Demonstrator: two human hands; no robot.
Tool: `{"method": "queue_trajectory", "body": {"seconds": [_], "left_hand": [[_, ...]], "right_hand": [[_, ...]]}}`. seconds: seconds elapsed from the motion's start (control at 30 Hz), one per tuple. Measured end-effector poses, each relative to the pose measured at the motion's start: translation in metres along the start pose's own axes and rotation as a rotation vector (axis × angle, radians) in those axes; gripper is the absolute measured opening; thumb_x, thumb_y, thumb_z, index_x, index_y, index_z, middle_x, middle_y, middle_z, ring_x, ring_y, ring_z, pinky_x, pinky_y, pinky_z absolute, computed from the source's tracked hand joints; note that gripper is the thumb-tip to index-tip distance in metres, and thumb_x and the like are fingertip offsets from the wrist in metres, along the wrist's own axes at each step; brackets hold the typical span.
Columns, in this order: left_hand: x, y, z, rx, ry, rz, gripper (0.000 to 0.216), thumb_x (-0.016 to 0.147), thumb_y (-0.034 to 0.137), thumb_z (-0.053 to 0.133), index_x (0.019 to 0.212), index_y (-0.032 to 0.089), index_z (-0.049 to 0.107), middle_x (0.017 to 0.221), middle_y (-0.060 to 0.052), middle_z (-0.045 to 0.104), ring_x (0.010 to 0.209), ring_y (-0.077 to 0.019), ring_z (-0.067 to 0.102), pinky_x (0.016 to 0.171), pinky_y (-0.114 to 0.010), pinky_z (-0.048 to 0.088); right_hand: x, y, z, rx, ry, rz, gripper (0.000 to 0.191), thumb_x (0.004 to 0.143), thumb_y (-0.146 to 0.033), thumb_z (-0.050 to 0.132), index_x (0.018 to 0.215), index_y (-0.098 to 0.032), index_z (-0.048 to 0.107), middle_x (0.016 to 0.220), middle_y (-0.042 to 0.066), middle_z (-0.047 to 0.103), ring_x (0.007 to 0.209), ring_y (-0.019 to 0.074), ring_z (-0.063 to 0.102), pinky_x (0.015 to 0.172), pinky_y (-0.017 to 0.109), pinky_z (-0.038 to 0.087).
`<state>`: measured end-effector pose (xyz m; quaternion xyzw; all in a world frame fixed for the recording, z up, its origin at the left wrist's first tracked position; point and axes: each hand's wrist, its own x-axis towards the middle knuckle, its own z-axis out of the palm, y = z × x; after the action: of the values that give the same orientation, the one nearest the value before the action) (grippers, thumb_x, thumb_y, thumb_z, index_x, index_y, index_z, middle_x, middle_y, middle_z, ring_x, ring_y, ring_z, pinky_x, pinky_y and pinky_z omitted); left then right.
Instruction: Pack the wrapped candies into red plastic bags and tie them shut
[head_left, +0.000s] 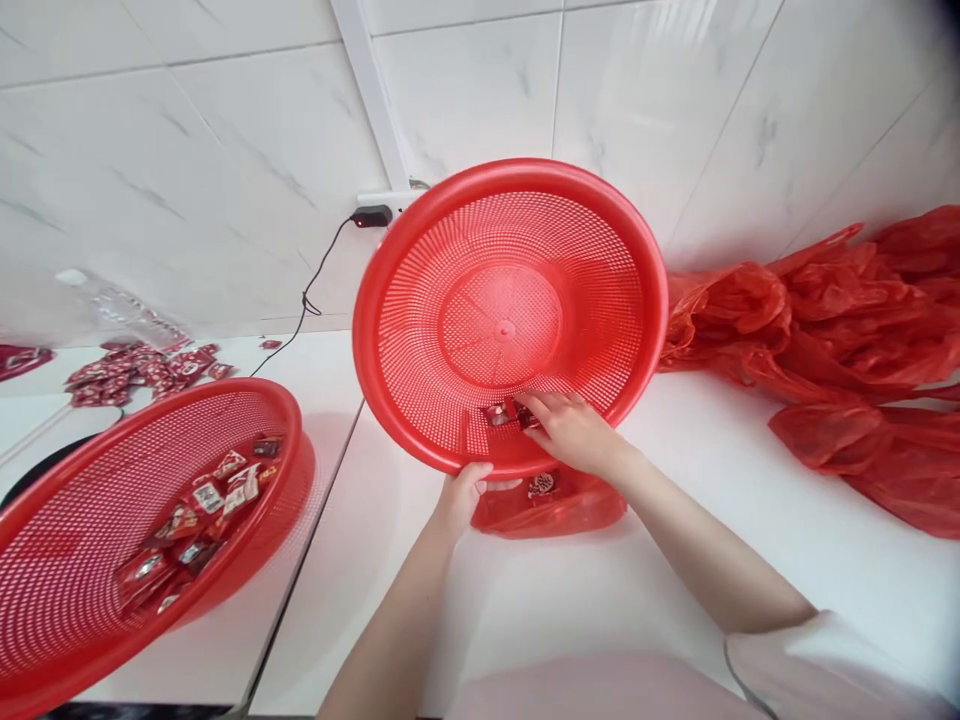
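Note:
A red mesh plastic basket (510,172) is tipped toward me, its open mouth facing my body. With the thumb over its lower rim and the fingers beneath, my left hand (461,497) grips it. My right hand (568,428) reaches over the near rim with its fingers closed on small wrapped snack packets (498,414) at the basket's lower wall. Part of those packets is hidden behind my fingers. Just under the rim lies a red plastic bag (555,517), and a dark packet (543,484) with pale print shows there.
To the left, a second red basket (296,440) leans at an angle with several wrapped packets (206,497) inside. Behind it lie a pile of small packets (142,370) and a black cable (306,290) with a plug (373,216). Crumpled red bags (847,310) spread along the right wall.

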<state>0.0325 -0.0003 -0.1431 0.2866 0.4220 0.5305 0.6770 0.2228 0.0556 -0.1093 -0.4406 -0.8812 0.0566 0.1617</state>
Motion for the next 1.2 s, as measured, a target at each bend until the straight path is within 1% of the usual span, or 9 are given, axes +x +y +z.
{"method": "queue_trajectory", "body": {"seconds": [0.1,0.2,0.4,0.5,0.57,0.7,0.93,1.1,1.2], "left_hand": [[0.001,-0.012,0.000,0.035,-0.052,-0.044,0.033,0.066,0.021,0.066,0.099,0.021,0.069,0.094,-0.007,0.073,0.100,-0.0326,0.066,0.077,-0.046,0.058],[0.004,-0.021,-0.003,0.064,-0.065,-0.078,0.030,0.066,0.022,0.066,0.096,0.020,0.068,0.088,-0.006,0.073,0.094,-0.0323,0.068,0.074,-0.046,0.059],[0.004,-0.018,-0.005,0.074,-0.051,-0.077,0.031,0.064,0.023,0.067,0.094,0.015,0.068,0.090,-0.010,0.073,0.095,-0.0355,0.067,0.074,-0.048,0.058],[0.005,-0.015,-0.007,0.054,-0.029,-0.065,0.030,0.063,0.022,0.066,0.092,0.014,0.068,0.090,-0.011,0.073,0.094,-0.0357,0.067,0.075,-0.049,0.058],[0.007,-0.013,-0.009,0.039,-0.014,-0.051,0.034,0.063,0.021,0.066,0.097,0.013,0.066,0.093,-0.011,0.073,0.096,-0.0356,0.067,0.075,-0.049,0.058],[0.010,-0.012,-0.013,0.019,-0.013,-0.028,0.040,0.067,0.020,0.063,0.106,0.013,0.063,0.102,-0.011,0.072,0.101,-0.0360,0.065,0.076,-0.051,0.057],[0.011,-0.004,-0.014,0.000,0.039,0.031,0.034,0.067,0.022,0.062,0.100,0.013,0.067,0.104,-0.011,0.071,0.105,-0.0353,0.063,0.080,-0.051,0.057],[0.012,0.003,-0.018,-0.026,0.114,0.066,0.029,0.064,0.021,0.063,0.091,0.011,0.067,0.095,-0.010,0.072,0.097,-0.0336,0.066,0.078,-0.051,0.057],[0.013,0.006,-0.021,-0.047,0.139,0.100,0.030,0.064,0.020,0.063,0.092,0.012,0.065,0.093,-0.008,0.072,0.094,-0.0317,0.067,0.077,-0.050,0.057]], "right_hand": [[0.002,0.000,0.011,-0.097,-0.103,0.088,0.030,0.092,-0.018,0.043,0.118,-0.012,0.057,0.115,0.019,0.061,0.102,0.0286,0.060,0.085,0.040,0.048],[0.003,0.007,0.015,0.043,-0.132,0.136,0.029,0.084,-0.007,0.045,0.109,-0.013,0.060,0.106,0.017,0.063,0.091,0.0241,0.063,0.076,0.033,0.050],[0.009,0.024,-0.001,1.153,0.099,0.349,0.032,0.078,-0.022,0.064,0.110,-0.019,0.059,0.107,0.008,0.067,0.088,0.0167,0.065,0.080,0.031,0.053],[0.009,0.027,-0.014,1.699,0.068,0.524,0.031,0.082,-0.028,0.063,0.111,-0.021,0.058,0.112,0.009,0.068,0.087,0.0165,0.068,0.070,0.027,0.057],[0.009,0.027,-0.021,1.859,0.017,0.594,0.029,0.085,-0.028,0.061,0.112,-0.021,0.058,0.110,0.009,0.069,0.087,0.0170,0.070,0.063,0.024,0.057],[0.006,0.026,-0.024,1.840,0.002,0.573,0.029,0.084,-0.021,0.065,0.112,-0.019,0.061,0.107,0.010,0.071,0.076,0.0125,0.071,0.045,0.011,0.048],[0.004,0.024,-0.019,1.666,-0.034,0.513,0.038,0.074,-0.030,0.076,0.109,-0.019,0.065,0.114,0.011,0.069,0.079,0.0194,0.073,0.038,0.012,0.045],[0.003,0.018,-0.024,1.455,-0.057,0.498,0.040,0.081,-0.051,0.064,0.092,-0.013,0.067,0.085,0.011,0.075,0.038,0.0066,0.056,0.027,0.014,0.027],[0.000,0.015,-0.028,1.257,-0.164,0.414,0.047,0.085,-0.058,0.054,0.084,-0.013,0.067,0.068,0.006,0.071,0.035,0.0071,0.050,0.032,0.018,0.037]]}}
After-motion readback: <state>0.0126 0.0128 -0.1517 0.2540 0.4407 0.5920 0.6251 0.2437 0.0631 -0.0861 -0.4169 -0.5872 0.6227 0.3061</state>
